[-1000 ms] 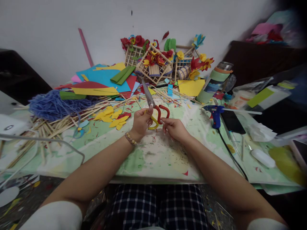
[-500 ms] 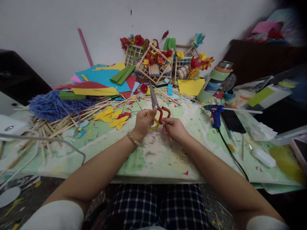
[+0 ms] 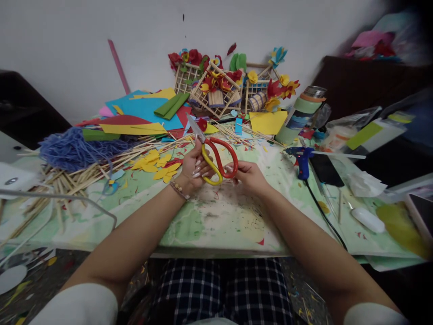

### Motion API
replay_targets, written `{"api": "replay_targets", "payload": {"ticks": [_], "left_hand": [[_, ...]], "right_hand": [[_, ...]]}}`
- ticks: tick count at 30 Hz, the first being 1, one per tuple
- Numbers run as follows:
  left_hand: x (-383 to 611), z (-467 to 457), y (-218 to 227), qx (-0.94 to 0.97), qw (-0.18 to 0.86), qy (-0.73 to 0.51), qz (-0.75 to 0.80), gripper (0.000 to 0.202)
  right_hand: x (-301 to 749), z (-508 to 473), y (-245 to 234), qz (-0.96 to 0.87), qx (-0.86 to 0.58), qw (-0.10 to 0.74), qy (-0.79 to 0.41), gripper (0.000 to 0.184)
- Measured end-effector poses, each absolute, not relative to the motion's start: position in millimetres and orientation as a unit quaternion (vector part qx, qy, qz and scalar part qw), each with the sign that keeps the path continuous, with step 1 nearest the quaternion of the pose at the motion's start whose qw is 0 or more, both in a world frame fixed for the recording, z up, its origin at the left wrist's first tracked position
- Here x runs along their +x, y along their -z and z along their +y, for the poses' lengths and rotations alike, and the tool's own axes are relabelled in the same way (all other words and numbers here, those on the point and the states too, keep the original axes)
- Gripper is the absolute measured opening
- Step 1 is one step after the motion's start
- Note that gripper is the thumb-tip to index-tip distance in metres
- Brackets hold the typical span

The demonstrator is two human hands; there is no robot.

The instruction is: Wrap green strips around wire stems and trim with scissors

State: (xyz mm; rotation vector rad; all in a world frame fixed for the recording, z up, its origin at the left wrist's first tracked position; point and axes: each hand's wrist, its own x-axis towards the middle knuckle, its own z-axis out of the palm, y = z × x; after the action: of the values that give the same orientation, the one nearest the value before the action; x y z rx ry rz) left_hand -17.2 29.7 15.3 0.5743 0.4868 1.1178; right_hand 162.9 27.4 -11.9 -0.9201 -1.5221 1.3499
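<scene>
A pair of scissors (image 3: pixel 216 155) with one red and one yellow handle is held above the middle of the table, its blades angled away to the upper left. My left hand (image 3: pixel 195 168) grips it near the pivot, thumb up by the blade base and fingers curled beside the yellow handle. At the bottom of the red loop, the fingers of my right hand (image 3: pixel 248 177) pinch the handle. Yellow paper petals (image 3: pixel 168 172) lie to the left of my left hand, with red scraps close by.
Bamboo sticks (image 3: pixel 76 183) and blue yarn (image 3: pixel 84 149) are heaped at left. Coloured sheets (image 3: pixel 135 110) and stick frames with paper flowers (image 3: pixel 216 90) stand behind. On the right are a glue gun (image 3: pixel 304 164) with its cord, a flask (image 3: pixel 299 113) and a phone (image 3: pixel 326 170).
The scissors have turned, their blades swinging left and the handles now showing broadside. My left fingers have loosened and shifted around them; my right hand has moved slightly right.
</scene>
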Motion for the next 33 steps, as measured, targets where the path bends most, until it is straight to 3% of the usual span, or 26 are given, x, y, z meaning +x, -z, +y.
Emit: {"api": "replay_targets", "payload": {"ticks": [10, 24, 28, 33], "left_hand": [[-23, 43, 0, 0.297, 0.806, -0.422, 0.291, 0.067], [-11, 37, -3, 0.324, 0.728, -0.488, 0.356, 0.064], [-5, 33, -2, 0.351, 0.664, -0.533, 0.389, 0.059], [1, 29, 10, 0.455, 0.466, -0.618, 0.440, 0.052]], "right_hand": [[164, 18, 7, -0.666, -0.334, 0.316, -0.588, 0.039], [163, 13, 7, -0.684, -0.320, 0.299, -0.584, 0.035], [163, 10, 5, -0.737, -0.290, 0.302, -0.531, 0.030], [157, 7, 9, -0.839, -0.277, 0.313, -0.348, 0.023]]}}
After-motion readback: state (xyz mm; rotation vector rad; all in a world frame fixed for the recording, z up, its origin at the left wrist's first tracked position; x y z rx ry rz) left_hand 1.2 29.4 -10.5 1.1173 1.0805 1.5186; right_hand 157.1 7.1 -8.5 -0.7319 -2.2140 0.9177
